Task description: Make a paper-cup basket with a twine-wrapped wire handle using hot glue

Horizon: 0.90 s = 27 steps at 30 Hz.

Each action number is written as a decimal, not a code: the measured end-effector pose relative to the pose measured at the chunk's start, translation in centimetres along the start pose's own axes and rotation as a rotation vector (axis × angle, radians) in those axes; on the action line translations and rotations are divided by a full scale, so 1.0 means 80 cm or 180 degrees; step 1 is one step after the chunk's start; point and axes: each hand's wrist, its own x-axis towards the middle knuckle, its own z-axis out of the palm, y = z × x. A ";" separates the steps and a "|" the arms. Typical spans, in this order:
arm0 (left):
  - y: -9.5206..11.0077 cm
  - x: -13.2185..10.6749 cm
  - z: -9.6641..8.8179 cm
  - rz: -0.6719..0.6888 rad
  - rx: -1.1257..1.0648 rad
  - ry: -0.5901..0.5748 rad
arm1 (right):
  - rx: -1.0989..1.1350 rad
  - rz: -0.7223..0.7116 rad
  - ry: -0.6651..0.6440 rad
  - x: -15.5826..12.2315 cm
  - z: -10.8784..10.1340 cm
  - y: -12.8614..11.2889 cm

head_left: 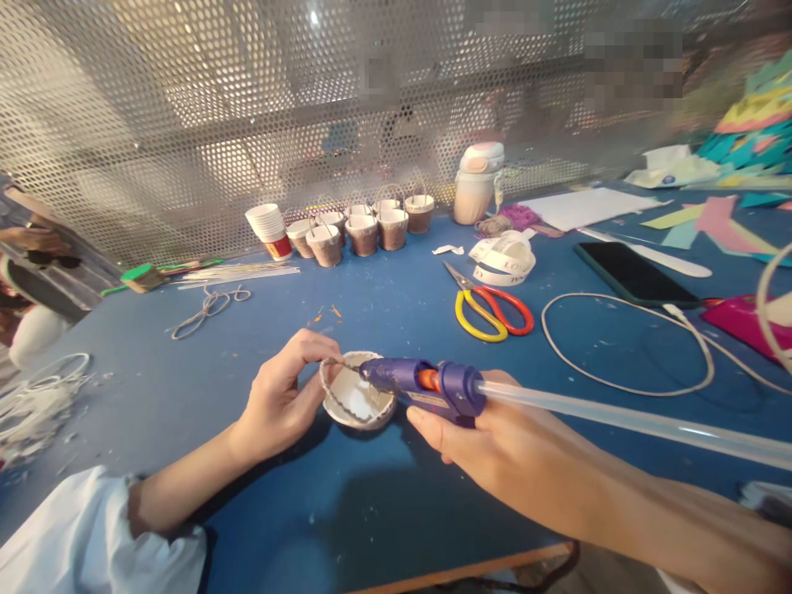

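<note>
My right hand grips a purple hot glue gun with an orange part inside. A long translucent glue stick runs out of its back end to the right. The nozzle points left, over the rim of a small white-lined cup on the table. A thin twisted cord arcs across the cup's mouth like a handle. My left hand pinches this cord at the rim, close to the nozzle tip. Whether the nozzle touches the cord, I cannot tell.
Several small cups with handles stand at the back beside stacked paper cups. Scissors, a paper strip roll, a phone and a white cable lie to the right. A perforated metal screen rises behind the blue table.
</note>
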 end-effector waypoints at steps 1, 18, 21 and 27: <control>0.000 0.000 0.000 -0.0004 -0.0007 -0.0001 | 0.0020 -0.0031 -0.0006 0.000 0.000 -0.001; -0.002 0.001 -0.006 0.0251 -0.0170 -0.0177 | 0.0672 -0.0171 -0.0381 0.005 -0.016 -0.012; -0.001 0.002 -0.004 0.0335 -0.0191 -0.0154 | 0.0651 -0.0103 -0.0387 0.004 -0.017 -0.013; -0.001 -0.002 0.000 0.0195 -0.0302 0.0019 | 0.0563 -0.0168 -0.0522 0.009 -0.026 -0.015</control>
